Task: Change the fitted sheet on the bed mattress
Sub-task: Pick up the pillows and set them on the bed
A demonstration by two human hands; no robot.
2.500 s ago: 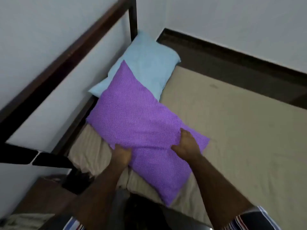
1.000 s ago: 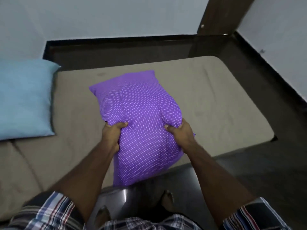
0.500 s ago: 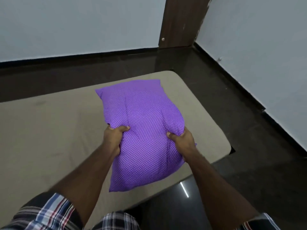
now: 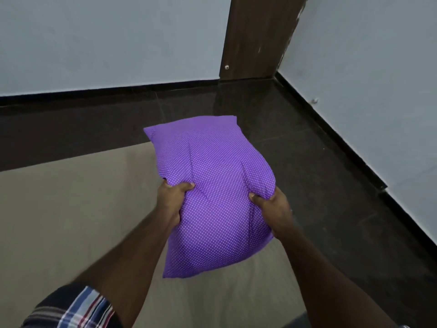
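Note:
I hold a purple pillow point(image 4: 212, 192) with small white dots in the air, over the foot end of the bed. My left hand point(image 4: 171, 201) grips its left side and my right hand point(image 4: 272, 207) grips its right side. Below lies the mattress with its beige fitted sheet point(image 4: 71, 221), flat and smooth across the lower left of the view. The far end of the pillow hangs past the mattress edge, over the dark floor point(image 4: 319, 174).
Shiny dark floor runs beyond and to the right of the bed. Pale blue walls point(image 4: 106, 43) with black skirting close the room, and a dark wooden door frame point(image 4: 255, 36) stands in the far corner.
I lifted the purple pillow off the head of the bed and swung it to the right toward the foot end. The blue pillow and headboard have left the view.

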